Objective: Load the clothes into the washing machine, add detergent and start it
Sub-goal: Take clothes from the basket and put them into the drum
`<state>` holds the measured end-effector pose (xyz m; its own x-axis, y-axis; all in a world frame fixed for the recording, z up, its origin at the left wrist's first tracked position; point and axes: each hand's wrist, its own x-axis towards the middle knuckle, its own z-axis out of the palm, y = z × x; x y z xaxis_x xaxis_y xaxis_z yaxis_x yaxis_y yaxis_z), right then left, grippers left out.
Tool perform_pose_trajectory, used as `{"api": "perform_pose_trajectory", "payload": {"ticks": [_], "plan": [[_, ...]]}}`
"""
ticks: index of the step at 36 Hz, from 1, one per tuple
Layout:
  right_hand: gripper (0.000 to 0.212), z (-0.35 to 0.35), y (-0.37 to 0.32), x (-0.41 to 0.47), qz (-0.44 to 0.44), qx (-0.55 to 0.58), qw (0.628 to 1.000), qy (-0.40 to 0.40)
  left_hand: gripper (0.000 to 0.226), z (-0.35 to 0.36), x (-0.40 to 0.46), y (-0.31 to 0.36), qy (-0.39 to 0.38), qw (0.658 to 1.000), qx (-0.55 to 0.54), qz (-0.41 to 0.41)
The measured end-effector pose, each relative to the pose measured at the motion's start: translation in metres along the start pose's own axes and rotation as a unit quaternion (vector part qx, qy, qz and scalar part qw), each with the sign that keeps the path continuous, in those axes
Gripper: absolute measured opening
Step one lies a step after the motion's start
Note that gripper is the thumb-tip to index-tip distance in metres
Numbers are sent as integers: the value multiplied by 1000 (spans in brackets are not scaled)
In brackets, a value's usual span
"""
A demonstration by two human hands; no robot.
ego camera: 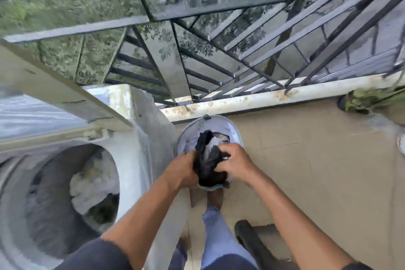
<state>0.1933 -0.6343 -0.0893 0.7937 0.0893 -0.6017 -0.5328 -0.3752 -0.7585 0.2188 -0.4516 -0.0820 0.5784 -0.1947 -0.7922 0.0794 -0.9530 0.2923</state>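
Note:
A top-loading washing machine [129, 155] stands at the left with its lid [54, 85] raised. Its drum [43, 199] holds a white garment [92, 186] and something dark beneath it. To the machine's right, a grey bucket [221, 119] on the floor holds clothes. Over the bucket, my left hand [182, 171] and my right hand [235, 163] both grip a black garment [208, 166]. Light-coloured clothes [190, 144] lie under it in the bucket.
A dark metal railing [241, 50] runs along the balcony's edge above a stained white kerb [263, 96]. A potted plant [370, 98] sits at the far right. A dark object [252, 239] lies on the tiled floor by my foot [215, 198].

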Motion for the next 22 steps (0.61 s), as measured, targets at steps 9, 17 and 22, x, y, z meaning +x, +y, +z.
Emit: {"api": "perform_pose_trajectory", "payload": {"ticks": [9, 17, 22], "plan": [[30, -3, -38, -32, 28, 31, 999, 17, 107, -8, -49, -14, 60, 997, -25, 41], [23, 22, -48, -52, 53, 48, 994, 80, 110, -16, -71, -23, 60, 996, -31, 53], [23, 21, -67, -76, -5, 9, 994, 109, 107, -19, -85, -28, 62, 994, -59, 60]]}}
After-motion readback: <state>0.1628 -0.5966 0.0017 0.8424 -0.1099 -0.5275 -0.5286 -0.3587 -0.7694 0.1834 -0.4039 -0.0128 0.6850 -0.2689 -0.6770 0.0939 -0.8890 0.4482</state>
